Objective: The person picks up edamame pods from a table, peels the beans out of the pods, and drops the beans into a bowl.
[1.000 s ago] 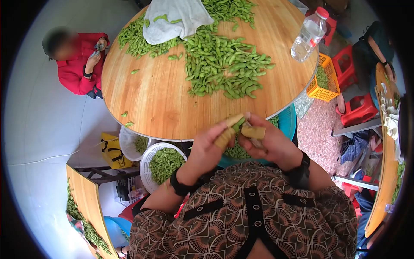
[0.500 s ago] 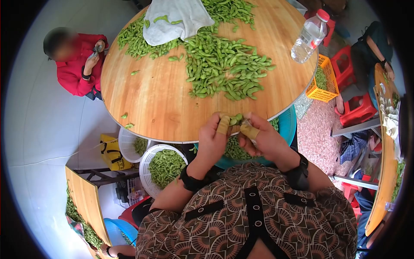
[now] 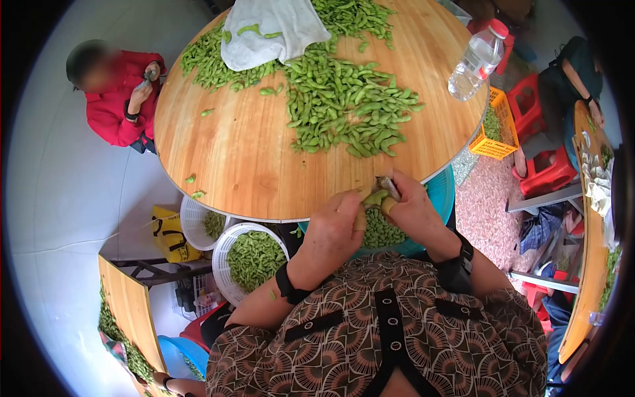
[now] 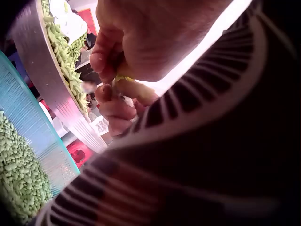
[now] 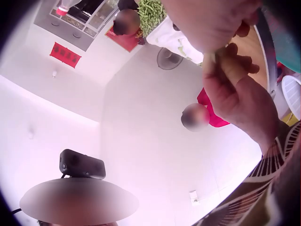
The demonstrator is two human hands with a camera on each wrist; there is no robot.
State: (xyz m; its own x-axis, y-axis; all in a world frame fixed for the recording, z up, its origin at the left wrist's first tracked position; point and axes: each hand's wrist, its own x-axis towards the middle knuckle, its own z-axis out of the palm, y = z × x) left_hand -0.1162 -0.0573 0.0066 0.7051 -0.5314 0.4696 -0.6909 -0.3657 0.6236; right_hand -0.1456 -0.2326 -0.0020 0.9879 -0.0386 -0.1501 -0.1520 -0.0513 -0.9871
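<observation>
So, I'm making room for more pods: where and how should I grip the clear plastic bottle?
Probably round the body of the clear plastic bottle, below its red cap, with the right hand coming from the near side. It appears to stand upright near the right edge of the table, apart from the edamame pods, so fingers could wrap it.

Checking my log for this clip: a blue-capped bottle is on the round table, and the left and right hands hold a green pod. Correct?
No: the cap is red, as the head view shows. The bottle is on the round table, and the left hand and right hand hold a green pod.
</observation>
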